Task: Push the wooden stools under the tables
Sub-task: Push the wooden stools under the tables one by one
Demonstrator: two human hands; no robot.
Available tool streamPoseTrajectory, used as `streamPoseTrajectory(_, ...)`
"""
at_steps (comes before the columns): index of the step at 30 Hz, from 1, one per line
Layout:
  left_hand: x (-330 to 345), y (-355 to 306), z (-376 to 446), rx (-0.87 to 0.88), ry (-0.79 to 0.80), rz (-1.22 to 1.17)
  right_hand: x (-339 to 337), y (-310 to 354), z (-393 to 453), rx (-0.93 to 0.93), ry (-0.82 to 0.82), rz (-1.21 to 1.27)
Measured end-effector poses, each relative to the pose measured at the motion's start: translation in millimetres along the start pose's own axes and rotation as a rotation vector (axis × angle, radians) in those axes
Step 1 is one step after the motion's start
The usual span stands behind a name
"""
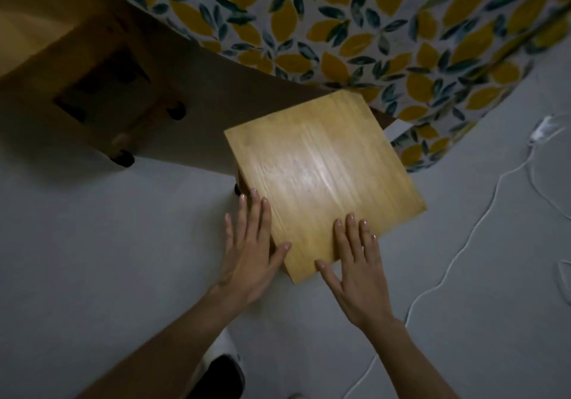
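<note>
A wooden stool (321, 179) sits at the centre of the frame on a pale grey floor (92, 259). Its seat is a flat, nearly square slab of light, varnished wood with straight grain running along its length and a soft glare across the middle. No writing or label shows on it. One dark foot peeks out under its left corner.

The far corner of the seat reaches the hanging edge of a tablecloth (355, 33), which fills the upper middle and upper right of the frame. The cloth is smooth, with a pale ground printed in mustard-yellow leaves and smaller dark teal ones; it drapes over the worktop and hides it.

In the upper left stands a second wooden stool (102, 89) in deep shadow under the cloth, its frame and two dark feet visible.

Both hands are open and flat, fingers spread. The left hand (251, 244) lies along the seat's near left edge, thumb on the wood. The right hand (358, 262) presses the near corner, fingertips resting on top of the seat. Neither grips anything.

A thin white cable (482, 222) winds over the floor at the right. At the bottom of the frame a white and black shape shows between the forearms; what it is cannot be told.
</note>
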State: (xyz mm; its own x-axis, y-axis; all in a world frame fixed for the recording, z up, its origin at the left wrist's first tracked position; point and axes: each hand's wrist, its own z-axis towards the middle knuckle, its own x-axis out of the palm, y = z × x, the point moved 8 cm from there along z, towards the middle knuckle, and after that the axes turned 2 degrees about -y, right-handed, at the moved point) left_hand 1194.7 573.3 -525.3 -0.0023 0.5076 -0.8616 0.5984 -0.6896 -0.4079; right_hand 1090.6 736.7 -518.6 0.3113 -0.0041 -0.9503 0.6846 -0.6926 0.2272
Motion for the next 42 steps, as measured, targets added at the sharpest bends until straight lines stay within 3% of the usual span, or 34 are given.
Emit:
streamPoseTrajectory(16,-14.0,1.6,19.6,-0.040,0.081,0.280,9.8,1.9,29.1,-0.156,0.026,-0.055)
streamPoseTrajectory(26,-68.7,29.2,128.0,-0.054,0.128,0.326,-22.2,36.1,149.9,-0.158,0.073,-0.038)
streamPoseTrajectory(34,-103.3,36.1,228.6,-0.041,0.112,0.242,-67.7,39.8,261.6,-0.078,0.239,-0.056)
streamPoseTrajectory(42,-118.8,39.1,265.1,-0.004,0.146,0.249,-74.0,43.1,300.0,-0.069,0.195,-0.170)
